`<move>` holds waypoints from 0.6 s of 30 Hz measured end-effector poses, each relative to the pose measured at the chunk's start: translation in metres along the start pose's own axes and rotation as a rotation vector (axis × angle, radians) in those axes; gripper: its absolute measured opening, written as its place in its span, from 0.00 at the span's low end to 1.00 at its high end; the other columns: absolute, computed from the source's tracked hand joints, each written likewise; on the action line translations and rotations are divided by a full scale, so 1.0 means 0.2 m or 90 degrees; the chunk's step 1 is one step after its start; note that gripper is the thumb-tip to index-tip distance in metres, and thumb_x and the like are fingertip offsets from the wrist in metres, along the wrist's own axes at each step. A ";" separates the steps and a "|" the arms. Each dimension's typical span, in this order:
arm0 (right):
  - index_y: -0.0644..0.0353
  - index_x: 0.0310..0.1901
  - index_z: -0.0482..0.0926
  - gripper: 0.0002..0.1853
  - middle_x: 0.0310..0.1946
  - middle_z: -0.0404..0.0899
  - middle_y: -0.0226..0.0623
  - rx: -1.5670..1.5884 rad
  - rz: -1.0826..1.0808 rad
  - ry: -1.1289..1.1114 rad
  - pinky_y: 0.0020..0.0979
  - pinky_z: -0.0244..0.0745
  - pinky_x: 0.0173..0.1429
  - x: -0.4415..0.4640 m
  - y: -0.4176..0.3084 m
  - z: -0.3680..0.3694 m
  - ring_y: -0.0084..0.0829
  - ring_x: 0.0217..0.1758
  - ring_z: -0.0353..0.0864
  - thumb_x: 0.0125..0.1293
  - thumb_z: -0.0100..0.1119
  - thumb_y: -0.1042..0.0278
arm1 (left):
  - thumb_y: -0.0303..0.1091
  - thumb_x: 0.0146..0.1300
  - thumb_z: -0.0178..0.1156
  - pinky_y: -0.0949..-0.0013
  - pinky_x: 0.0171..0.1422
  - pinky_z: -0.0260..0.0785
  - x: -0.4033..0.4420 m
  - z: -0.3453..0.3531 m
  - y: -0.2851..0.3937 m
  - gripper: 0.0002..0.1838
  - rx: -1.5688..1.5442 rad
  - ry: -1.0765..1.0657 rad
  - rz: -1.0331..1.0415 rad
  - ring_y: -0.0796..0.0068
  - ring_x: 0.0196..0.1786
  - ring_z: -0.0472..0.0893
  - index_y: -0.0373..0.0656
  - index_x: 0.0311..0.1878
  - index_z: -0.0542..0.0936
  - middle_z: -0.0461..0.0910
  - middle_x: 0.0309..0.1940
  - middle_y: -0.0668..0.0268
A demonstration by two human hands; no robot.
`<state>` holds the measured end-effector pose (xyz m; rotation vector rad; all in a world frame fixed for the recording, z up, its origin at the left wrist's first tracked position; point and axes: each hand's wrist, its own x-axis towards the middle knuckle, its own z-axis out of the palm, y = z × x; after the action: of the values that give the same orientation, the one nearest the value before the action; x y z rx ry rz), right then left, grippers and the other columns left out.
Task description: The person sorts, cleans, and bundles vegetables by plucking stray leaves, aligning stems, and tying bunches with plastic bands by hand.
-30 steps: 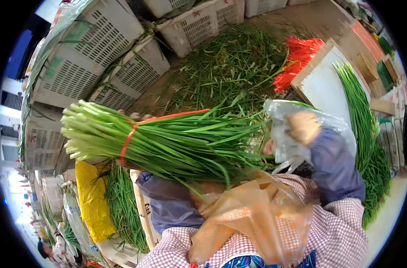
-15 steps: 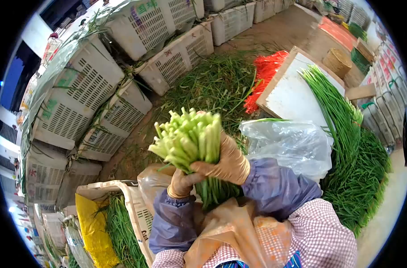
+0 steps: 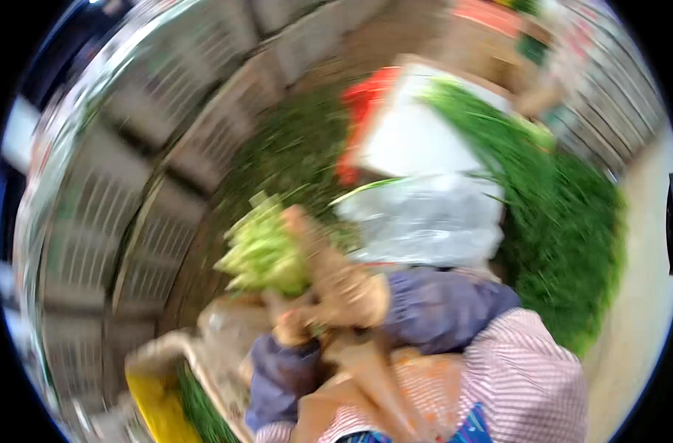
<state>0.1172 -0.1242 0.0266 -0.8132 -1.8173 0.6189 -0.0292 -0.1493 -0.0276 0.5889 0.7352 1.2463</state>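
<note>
The cut pale ends of a bundle of green stalks (image 3: 266,251) point up and to the left, blurred by motion. My right hand (image 3: 340,284) is closed on the bundle's right side. My left hand (image 3: 292,325) is closed round it lower down, close to the right hand. The leafy part is hidden behind the hands. A clear plastic bag (image 3: 432,221) lies right of the bundle, below a white board (image 3: 418,136). Long green stalks (image 3: 484,122) rest on the board's right side, beside a large leafy heap (image 3: 565,244).
White crates (image 3: 93,207) line the left and the back. Loose leaves (image 3: 292,140) cover the floor ahead. Red ties (image 3: 366,111) hang at the board's left edge. At the lower left are a crate rim (image 3: 204,369) and a yellow sack (image 3: 156,406). More crates (image 3: 609,81) stand at the right.
The bundle was lying sideways in my left hand, then turned with its cut ends up, held by both hands. My right hand left the bag. The view has since swung right.
</note>
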 end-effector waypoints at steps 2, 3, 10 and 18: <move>0.67 0.71 0.37 0.62 0.70 0.44 0.54 -0.106 -0.064 0.038 0.39 0.37 0.74 -0.06 0.08 0.08 0.47 0.75 0.42 0.50 0.57 0.28 | 0.68 0.58 0.47 0.49 0.68 0.57 0.03 0.02 0.01 0.47 0.019 -0.008 -0.008 0.56 0.66 0.62 0.46 0.71 0.48 0.57 0.66 0.53; 0.66 0.71 0.38 0.63 0.70 0.45 0.54 0.020 -0.041 0.038 0.40 0.38 0.74 -0.05 0.06 0.09 0.48 0.74 0.42 0.48 0.57 0.26 | 0.67 0.59 0.47 0.48 0.67 0.58 0.01 0.02 0.03 0.46 0.024 0.006 -0.002 0.56 0.65 0.63 0.46 0.70 0.49 0.58 0.66 0.53; 0.62 0.71 0.31 0.72 0.69 0.50 0.52 0.368 0.087 -0.071 0.40 0.48 0.71 -0.22 0.15 0.16 0.46 0.71 0.52 0.38 0.71 0.32 | 0.58 0.63 0.49 0.46 0.63 0.64 -0.03 0.07 0.32 0.36 0.068 0.053 0.063 0.56 0.60 0.69 0.44 0.67 0.59 0.65 0.61 0.54; 0.52 0.72 0.28 0.68 0.70 0.51 0.37 0.741 0.072 -0.011 0.35 0.49 0.72 -0.28 0.09 0.03 0.30 0.72 0.50 0.42 0.78 0.62 | 0.65 0.60 0.50 0.53 0.63 0.64 0.12 0.41 0.37 0.42 0.187 -0.122 -0.012 0.58 0.61 0.70 0.42 0.68 0.58 0.67 0.60 0.56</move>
<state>0.1304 -0.1568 -0.0220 -0.0990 -1.1028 1.5319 -0.0081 -0.1094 0.0772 0.9271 0.7646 1.0540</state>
